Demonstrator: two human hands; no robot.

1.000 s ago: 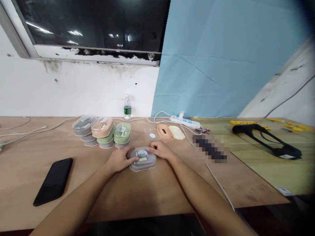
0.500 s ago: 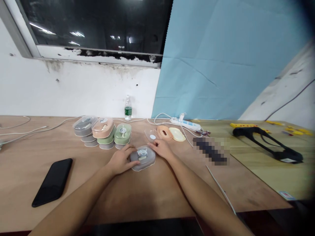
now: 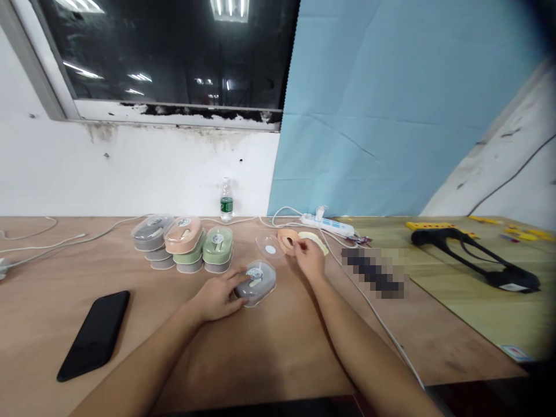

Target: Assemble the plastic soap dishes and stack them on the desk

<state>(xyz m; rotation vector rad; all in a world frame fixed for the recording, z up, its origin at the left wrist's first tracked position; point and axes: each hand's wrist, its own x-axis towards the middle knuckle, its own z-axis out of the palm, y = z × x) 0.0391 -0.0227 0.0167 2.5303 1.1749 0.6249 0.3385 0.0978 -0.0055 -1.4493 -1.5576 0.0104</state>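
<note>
A grey oval container [image 3: 260,282] with a clear lid and a round sticker stands on the table before me. My left hand [image 3: 219,295] holds its left side, with fingers on top and the thumb low on the near edge. Farther right, my right hand [image 3: 310,258] has its fingers curled and pinched at the edge of an orange oval lid [image 3: 285,238] with a dark slot. Beside it are a clear lid with a white round sticker [image 3: 266,247] and a pale yellow lid [image 3: 319,240], partly hidden by the right hand.
Stacked containers in grey [image 3: 152,234], orange [image 3: 185,236] and green [image 3: 218,246] stand back left. A black phone [image 3: 94,335] lies at front left. By the wall are a water bottle [image 3: 226,202] and a white power strip [image 3: 328,225]. Cables and a black frame [image 3: 473,258] are to the right.
My right hand has left the grey container and moved right to the orange lid. My left hand stays on the container. The view has tilted slightly up.
</note>
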